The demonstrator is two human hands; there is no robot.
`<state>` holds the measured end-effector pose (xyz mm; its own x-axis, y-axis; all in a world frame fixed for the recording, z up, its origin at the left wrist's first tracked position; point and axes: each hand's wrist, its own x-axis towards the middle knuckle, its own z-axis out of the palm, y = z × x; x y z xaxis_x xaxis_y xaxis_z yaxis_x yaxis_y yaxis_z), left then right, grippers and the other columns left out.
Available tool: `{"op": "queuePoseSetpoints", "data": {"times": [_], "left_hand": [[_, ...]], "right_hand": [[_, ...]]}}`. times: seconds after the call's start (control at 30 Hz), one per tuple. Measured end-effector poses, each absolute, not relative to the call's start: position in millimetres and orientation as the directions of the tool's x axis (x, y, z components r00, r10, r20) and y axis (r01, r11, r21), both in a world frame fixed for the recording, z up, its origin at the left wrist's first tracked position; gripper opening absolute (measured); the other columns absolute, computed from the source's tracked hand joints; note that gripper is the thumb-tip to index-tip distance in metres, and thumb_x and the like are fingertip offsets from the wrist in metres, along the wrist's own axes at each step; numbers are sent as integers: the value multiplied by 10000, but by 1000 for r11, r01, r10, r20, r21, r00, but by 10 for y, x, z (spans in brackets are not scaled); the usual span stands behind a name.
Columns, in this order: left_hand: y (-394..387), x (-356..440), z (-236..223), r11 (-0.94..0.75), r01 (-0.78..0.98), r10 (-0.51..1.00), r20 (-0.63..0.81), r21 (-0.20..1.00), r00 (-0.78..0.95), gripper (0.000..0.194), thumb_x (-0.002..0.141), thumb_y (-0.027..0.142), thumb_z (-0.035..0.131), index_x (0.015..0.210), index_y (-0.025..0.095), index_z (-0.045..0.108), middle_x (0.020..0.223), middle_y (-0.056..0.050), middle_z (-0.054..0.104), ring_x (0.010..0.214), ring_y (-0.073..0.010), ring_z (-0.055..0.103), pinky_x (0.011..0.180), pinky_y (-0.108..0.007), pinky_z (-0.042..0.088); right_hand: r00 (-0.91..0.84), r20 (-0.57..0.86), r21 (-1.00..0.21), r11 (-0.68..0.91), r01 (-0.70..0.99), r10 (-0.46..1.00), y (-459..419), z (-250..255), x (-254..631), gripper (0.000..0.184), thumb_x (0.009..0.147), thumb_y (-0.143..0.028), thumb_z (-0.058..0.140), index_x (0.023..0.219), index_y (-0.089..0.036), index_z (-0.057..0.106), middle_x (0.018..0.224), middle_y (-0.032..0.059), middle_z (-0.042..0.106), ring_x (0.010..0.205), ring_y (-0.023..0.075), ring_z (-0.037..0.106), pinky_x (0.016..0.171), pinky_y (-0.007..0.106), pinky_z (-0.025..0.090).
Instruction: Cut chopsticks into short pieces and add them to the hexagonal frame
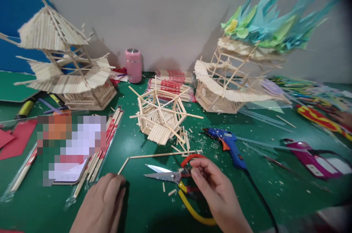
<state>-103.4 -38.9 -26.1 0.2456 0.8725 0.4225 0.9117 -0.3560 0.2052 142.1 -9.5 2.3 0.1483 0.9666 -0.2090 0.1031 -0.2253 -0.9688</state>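
My left hand [103, 200] is closed near the front of the table, with a short thin wooden stick [123, 166] poking out from its fingertips. My right hand [216, 185] has its thumb and fingers drawn together at the handles of the scissors [165, 175]. One handle is red, the other yellow, and the blades stand apart, pointing left. Behind both hands is a small many-sided stick frame [159, 115] with spokes across its top. A longer wooden stick [165, 154] and short cut pieces [185, 140] lie in front of it.
A blue glue gun [227, 143] lies at right, its black cord running forward. Stick pagodas stand at back left [68, 68] and back right [228, 82]. A pink flask [133, 66], stick packs [170, 88], a phone [68, 174] and a purple power strip [308, 159] surround the workspace. Another person's hand [342, 117] shows far right.
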Motion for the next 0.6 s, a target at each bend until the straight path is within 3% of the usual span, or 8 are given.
{"op": "queuePoseSetpoints", "data": {"times": [0.1, 0.2, 0.3, 0.43, 0.5, 0.57, 0.6], "left_hand": [[-289, -1092, -223, -269, 958, 916, 335, 103, 221, 223, 901, 316, 381, 948, 170, 543, 817, -91, 638, 712, -240, 643, 647, -365, 518], [-153, -1102, -172, -217, 975, 963, 171, 41, 207, 234, 872, 322, 412, 786, 182, 578, 743, -90, 633, 716, -276, 619, 701, -438, 480], [-53, -1084, -157, -215, 976, 976, 51, 27, 214, 287, 869, 269, 379, 687, 198, 589, 659, -68, 632, 680, -282, 615, 675, -437, 454], [-34, -1128, -182, -210, 976, 977, 52, 53, 208, 331, 865, 219, 349, 638, 195, 588, 606, -75, 634, 629, -291, 623, 608, -419, 453], [-75, -1139, -155, -168, 968, 983, 111, 189, 149, 306, 859, 283, 374, 661, 198, 591, 627, -66, 639, 615, -262, 622, 601, -386, 466], [-132, -1080, -73, -67, 857, 987, 160, 511, -18, 263, 824, 396, 454, 700, 214, 598, 671, -35, 641, 611, -215, 609, 591, -326, 468], [-157, -1015, -15, 4, 747, 988, 112, 665, -106, 247, 790, 436, 506, 689, 230, 597, 643, -4, 619, 593, -191, 588, 578, -296, 461]], "right_hand": [[123, -207, -964, -224, 142, 970, -97, -9, 1430, 272, 743, -486, 657, 830, -229, 643, 703, 2, 568, 619, 134, 508, 556, 216, 455], [138, -237, -959, -254, 123, 962, -100, -8, 1417, 312, 724, -515, 666, 822, -221, 632, 695, 11, 564, 617, 156, 525, 552, 260, 473], [127, -254, -958, -268, 105, 959, -106, -9, 1396, 355, 709, -545, 667, 823, -211, 631, 704, 22, 567, 636, 173, 539, 569, 293, 484], [113, -247, -959, -259, 113, 962, -114, -10, 1376, 372, 715, -555, 657, 819, -198, 636, 688, 16, 553, 620, 154, 510, 562, 277, 454], [104, -242, -959, -254, 125, 965, -117, 11, 1348, 351, 729, -535, 653, 812, -195, 641, 662, 12, 552, 599, 141, 490, 539, 258, 413], [74, -221, -963, -229, 140, 973, -114, 50, 1286, 321, 741, -512, 649, 765, -192, 658, 629, 5, 543, 564, 126, 462, 508, 246, 363], [48, -204, -969, -208, 133, 978, -110, 74, 1242, 310, 745, -501, 648, 741, -193, 671, 622, 3, 539, 555, 121, 453, 503, 243, 348]]}}
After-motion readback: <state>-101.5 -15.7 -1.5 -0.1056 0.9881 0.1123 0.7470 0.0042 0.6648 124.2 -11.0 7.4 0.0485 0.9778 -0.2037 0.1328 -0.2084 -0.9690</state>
